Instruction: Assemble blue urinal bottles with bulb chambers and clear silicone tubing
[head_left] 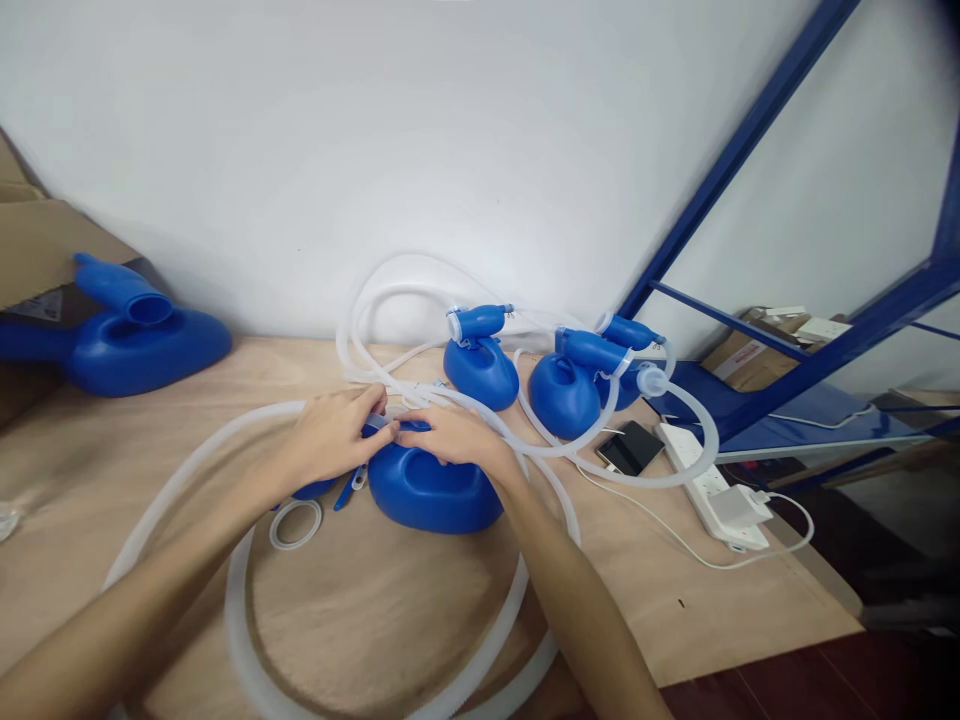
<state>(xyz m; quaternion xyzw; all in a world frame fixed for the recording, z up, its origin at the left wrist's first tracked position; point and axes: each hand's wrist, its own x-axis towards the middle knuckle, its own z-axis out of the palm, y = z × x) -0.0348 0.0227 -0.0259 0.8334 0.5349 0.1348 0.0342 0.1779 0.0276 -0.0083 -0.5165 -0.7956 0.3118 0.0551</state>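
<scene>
A blue plastic bottle (431,492) with a carry handle lies on the wooden table (720,610) in front of me. My left hand (334,435) and my right hand (450,437) meet over its neck, fingers pinched on the end of a clear white hose (390,422) at the blue spout. The hose (240,610) loops in wide coils round the bottle and under my forearms. A white ring (295,524) and a small blue piece (346,490) lie beside the bottle on the left.
Three more blue bottles with hoses (480,365) (570,390) (630,340) stand behind, against the white wall. A larger blue bottle (142,340) lies at the far left by a cardboard box (37,250). A phone (631,447), a white power strip (709,485) and a blue metal frame (750,130) are right.
</scene>
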